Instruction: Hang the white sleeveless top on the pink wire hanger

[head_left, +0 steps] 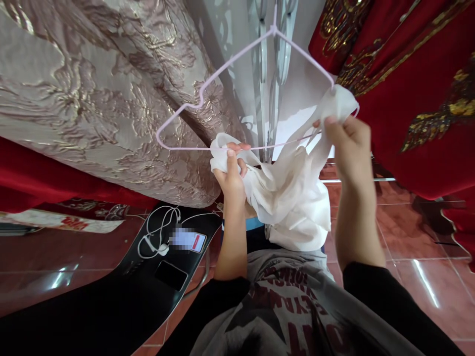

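A pale pink clothes hanger (pixel 237 57) hangs in front of me, its hook cut off by the top of the view. Thin white cloth, seemingly a garment (pixel 297 198), drapes from its right end down toward my lap. My right hand (pixel 349 138) pinches the cloth at the hanger's right shoulder, with some motion blur. Lower and to the left, my left hand (pixel 233 168) grips another bunched part of the garment beside the hanger's bottom bar. The hanger's left shoulder is bare.
Shiny embossed fabric (pixel 111 99) hangs at the left, red gold-trimmed fabric (pixel 419 89) at the right. A metal gate or rack (pixel 263 59) stands behind the hanger. On a black seat (pixel 92 296) lie a lit phone (pixel 198 242), a dark phone (pixel 170 275) and a white cable (pixel 148 237).
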### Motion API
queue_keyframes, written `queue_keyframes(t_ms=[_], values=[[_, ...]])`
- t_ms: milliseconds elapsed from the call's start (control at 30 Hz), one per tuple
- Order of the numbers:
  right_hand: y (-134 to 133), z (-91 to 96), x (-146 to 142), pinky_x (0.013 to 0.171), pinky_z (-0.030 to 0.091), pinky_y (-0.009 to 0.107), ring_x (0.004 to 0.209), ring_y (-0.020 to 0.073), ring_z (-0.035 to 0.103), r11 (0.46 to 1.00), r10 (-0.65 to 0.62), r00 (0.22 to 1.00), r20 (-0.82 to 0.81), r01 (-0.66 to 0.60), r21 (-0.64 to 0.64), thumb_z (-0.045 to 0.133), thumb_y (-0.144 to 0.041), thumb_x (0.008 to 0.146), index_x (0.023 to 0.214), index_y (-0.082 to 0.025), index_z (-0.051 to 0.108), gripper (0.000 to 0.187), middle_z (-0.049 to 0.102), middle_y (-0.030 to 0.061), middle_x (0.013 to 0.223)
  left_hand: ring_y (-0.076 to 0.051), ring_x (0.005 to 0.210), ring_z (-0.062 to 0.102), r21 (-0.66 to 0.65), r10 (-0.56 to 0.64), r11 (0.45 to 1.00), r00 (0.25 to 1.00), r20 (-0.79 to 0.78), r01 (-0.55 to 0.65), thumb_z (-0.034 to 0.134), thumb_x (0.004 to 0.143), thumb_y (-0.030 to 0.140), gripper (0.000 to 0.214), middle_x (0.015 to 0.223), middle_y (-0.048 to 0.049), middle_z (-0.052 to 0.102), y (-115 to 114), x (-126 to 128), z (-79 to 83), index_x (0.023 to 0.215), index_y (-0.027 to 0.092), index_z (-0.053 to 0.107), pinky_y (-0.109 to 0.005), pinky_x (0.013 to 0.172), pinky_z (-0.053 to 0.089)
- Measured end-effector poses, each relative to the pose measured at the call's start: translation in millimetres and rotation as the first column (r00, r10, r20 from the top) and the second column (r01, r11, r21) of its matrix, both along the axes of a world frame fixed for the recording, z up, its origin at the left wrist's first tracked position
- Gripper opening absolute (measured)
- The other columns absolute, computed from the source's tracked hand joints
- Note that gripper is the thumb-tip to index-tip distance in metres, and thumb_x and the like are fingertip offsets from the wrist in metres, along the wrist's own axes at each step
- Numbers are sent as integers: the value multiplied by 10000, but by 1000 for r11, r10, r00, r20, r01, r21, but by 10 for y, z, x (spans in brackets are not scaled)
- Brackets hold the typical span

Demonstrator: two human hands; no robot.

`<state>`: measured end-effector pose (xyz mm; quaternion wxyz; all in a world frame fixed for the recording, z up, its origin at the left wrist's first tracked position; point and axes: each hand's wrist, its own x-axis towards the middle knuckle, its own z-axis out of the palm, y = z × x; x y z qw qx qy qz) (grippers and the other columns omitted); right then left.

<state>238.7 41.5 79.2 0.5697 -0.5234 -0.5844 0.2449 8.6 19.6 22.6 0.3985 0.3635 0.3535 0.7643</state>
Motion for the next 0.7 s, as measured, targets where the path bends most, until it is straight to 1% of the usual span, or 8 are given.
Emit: queue_keyframes(t_ms=[67, 167, 267, 367, 433, 500, 600, 700], values=[[58, 226, 93, 838, 611, 399, 866, 193, 701, 998, 64, 993, -103, -61, 35, 694, -500, 967, 914, -188, 750, 322, 696, 76, 912, -41, 445, 335, 4, -9, 1000, 1000, 12, 9, 771, 948, 484, 288, 926, -49, 757, -9, -19, 25, 879, 212, 702, -262, 442, 258], [188, 532, 335, 1052, 610, 462, 1110, 246, 714, 986, 162, 978, -131, -154, 70, 630, -456, 990, 887, -272, 727, 232, 727, 64, 1049, -43, 452, 311, -13, -19, 1000, 1000, 9, 19, 788, 927, 480, 293, 915, -46, 744, -20, -32, 55, 862, 211, 692, -264, 440, 248], [317, 613, 671, 1125, 567, 404, 1163, 198, 698, 975, 204, 938, -280, -221, -28, 515, -301, 1019, 851, -283, 708, 256, 729, 41, 1109, -54, 461, 296, -38, -15, 999, 1000, 5, 15, 763, 932, 502, 305, 927, -48, 743, -36, -34, 66, 871, 216, 678, -270, 448, 248], [348, 388, 1021, 944, 577, 324, 887, 122, 651, 978, 146, 905, -399, -194, -81, 469, -178, 962, 790, -267, 666, 276, 647, 48, 933, -50, 458, 300, -45, -18, 999, 999, 31, 20, 772, 927, 490, 301, 910, -42, 741, -40, -65, 67, 864, 214, 668, -267, 451, 233], [276, 121, 1162, 762, 547, 343, 708, 132, 535, 993, 94, 936, -339, -111, -31, 549, -269, 927, 804, -274, 640, 153, 501, 45, 793, -45, 460, 312, -36, -38, 999, 999, 37, 39, 781, 926, 466, 283, 909, -39, 738, -26, -97, 64, 866, 210, 677, -267, 453, 226], [148, -162, 1142, 560, 403, 345, 560, 114, 340, 997, -1, 935, -354, 28, 73, 627, -408, 869, 809, -273, 611, 149, 300, -2, 710, -47, 461, 318, -38, -43, 998, 999, 24, 44, 775, 931, 469, 283, 921, -41, 738, -3, -109, 54, 864, 209, 683, -272, 455, 229], [-54, -480, 753, 478, 221, 332, 521, 109, 202, 972, -102, 924, -368, 172, 162, 580, -580, 874, 969, -283, 642, 318, 229, -29, 702, -49, 452, 303, -74, -49, 996, 999, 17, 50, 761, 932, 506, 314, 940, -47, 749, 26, -47, 30, 852, 211, 683, -286, 450, 221], [-155, -582, 106, 503, 257, 295, 543, 101, 269, 964, -154, 938, -312, 212, 161, 526, -663, 965, 1178, -248, 681, 491, 353, -20, 701, -39, 440, 297, -84, -105, 990, 992, 62, 110, 761, 936, 503, 308, 976, -48, 764, 19, 89, 20, 864, 212, 689, -290, 445, 213]])
